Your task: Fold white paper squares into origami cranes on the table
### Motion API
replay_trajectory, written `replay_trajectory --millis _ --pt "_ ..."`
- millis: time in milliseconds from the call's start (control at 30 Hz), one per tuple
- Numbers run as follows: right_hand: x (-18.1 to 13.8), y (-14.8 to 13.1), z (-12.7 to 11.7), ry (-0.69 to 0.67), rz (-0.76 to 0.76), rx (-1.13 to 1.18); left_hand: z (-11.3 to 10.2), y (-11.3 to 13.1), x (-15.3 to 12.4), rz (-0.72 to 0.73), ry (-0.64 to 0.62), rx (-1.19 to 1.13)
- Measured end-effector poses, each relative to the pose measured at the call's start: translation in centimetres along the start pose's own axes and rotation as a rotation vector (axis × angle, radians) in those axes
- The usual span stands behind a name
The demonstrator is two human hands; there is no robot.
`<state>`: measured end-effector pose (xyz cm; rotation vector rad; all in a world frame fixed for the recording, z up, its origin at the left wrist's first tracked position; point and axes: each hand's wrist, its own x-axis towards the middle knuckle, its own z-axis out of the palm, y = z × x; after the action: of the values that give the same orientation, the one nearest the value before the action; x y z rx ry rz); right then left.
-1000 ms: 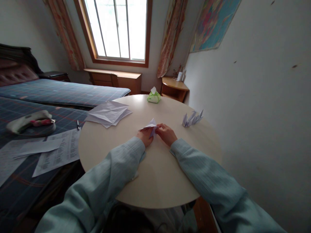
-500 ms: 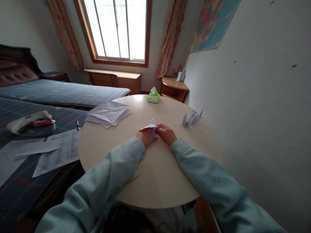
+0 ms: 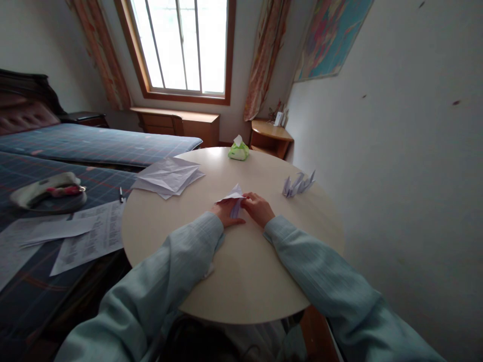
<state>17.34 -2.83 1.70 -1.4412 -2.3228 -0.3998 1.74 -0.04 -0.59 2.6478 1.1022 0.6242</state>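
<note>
Between my hands, over the middle of the round table (image 3: 249, 271), is a partly folded sheet of white paper (image 3: 234, 193) with a raised point and a flap out to the left. My left hand (image 3: 229, 213) holds it from below and the left, thumb stretched toward the right and the other fingers partly covered by the flap. My right hand (image 3: 258, 208) pinches the paper's right edge between thumb and fingertips. Several small folded paper figures (image 3: 298, 184) stand together to the right of my hands.
Creased paper sheets (image 3: 169, 176) lie stacked at the table's left edge. A green tissue pack (image 3: 238, 150) sits at the far edge. On the bed at left are printed pages (image 3: 90, 236), a pen (image 3: 121, 195) and a pale bag-like item (image 3: 47, 191). A wall (image 3: 407, 191) runs along the right.
The left thumb has shifted slightly down, away from the paper. My right hand keeps its pinch at almost the same spot, and the paper has barely moved.
</note>
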Motion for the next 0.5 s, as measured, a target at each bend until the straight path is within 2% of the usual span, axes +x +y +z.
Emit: replay_trajectory --millis 233,367,500 --pt "-0.1 0.1 0.3 0.039 -0.015 -0.008 0.1 -0.2 0.1 0.013 -0.041 0.04" --pt "-0.2 -0.1 0.3 0.097 -0.055 -0.011 0.7 -0.6 0.2 0.043 -0.078 0.048" --pt "-0.4 -0.4 0.2 0.1 -0.093 -0.033 1.3 -0.8 0.2 0.054 -0.082 0.032"
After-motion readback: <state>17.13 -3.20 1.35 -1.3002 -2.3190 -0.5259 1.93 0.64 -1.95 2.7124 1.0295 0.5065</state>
